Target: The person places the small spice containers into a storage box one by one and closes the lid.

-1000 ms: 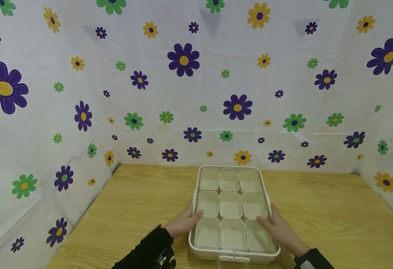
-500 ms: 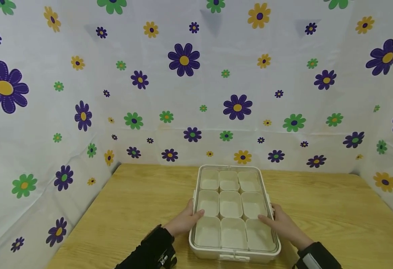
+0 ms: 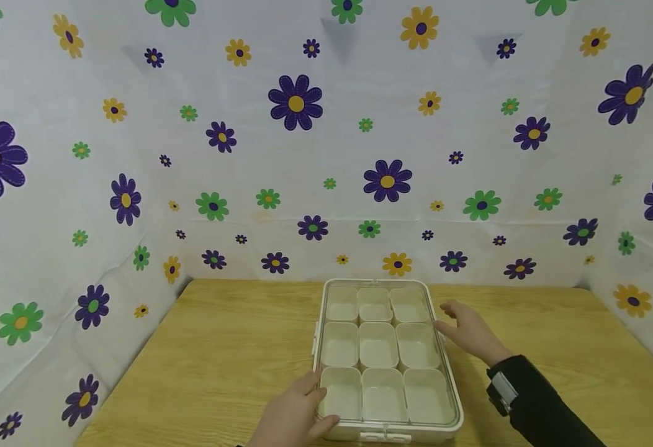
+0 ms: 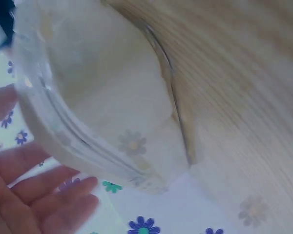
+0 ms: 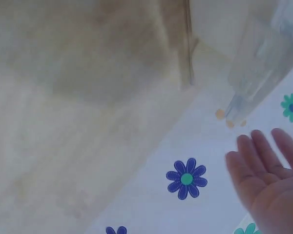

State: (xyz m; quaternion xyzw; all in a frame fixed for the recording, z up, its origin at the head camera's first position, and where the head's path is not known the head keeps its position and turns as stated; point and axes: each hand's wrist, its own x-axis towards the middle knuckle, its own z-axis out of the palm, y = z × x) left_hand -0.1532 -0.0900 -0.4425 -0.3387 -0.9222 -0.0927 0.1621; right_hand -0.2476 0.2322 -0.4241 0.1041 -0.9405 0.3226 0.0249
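Note:
A cream storage box (image 3: 388,431) with a clear lid (image 3: 379,366) stands on the table, its long side running away from me. Through the lid, several square cream cups (image 3: 379,344) show in rows. My left hand (image 3: 293,413) is at the near left corner, its thumb and fingers spread beside the rim; whether they touch it is unclear. In the left wrist view, the fingers (image 4: 58,187) lie loosely extended alongside the box. My right hand (image 3: 472,332) is by the right side, fingers loosely extended and holding nothing. The right wrist view shows it apart from the box wall (image 5: 263,53).
The wooden table (image 3: 237,347) extends left and right of the box. A white cloth with flowers (image 3: 237,174) hangs behind and along both sides. White clips show on the box's left side (image 3: 316,338) and front (image 3: 385,437).
Both hands have let go of the box's sides. The left hand has come back to the near left corner, and the right has moved farther along the right side. The head view has shifted slightly.

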